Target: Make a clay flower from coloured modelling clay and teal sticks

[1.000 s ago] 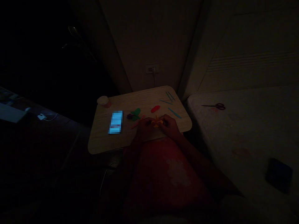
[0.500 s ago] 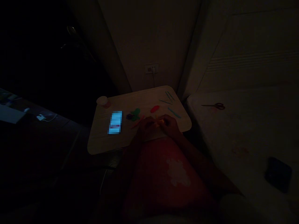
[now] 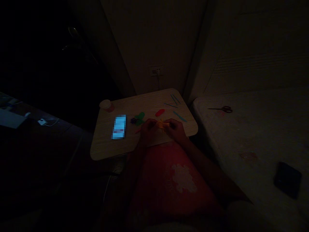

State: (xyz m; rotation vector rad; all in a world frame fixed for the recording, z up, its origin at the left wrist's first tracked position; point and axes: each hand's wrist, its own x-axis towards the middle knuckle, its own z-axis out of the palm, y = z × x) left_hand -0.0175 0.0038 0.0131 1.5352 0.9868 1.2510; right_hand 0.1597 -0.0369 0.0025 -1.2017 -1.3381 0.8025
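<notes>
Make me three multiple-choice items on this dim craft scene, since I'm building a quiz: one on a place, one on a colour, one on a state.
1. Where do the scissors lie?
A. on the bed
B. on the small table
C. on the floor

2. What colour is the piece held between the hands?
A. blue
B. orange
C. white

3. What state is the phone on the table in?
A. screen dark
B. screen lit
C. held up

Answers: 1 A, they rest on the pale bed right of the table. 2 B, orange shows between left hand and right hand. 3 B, its screen glows blue.
</notes>
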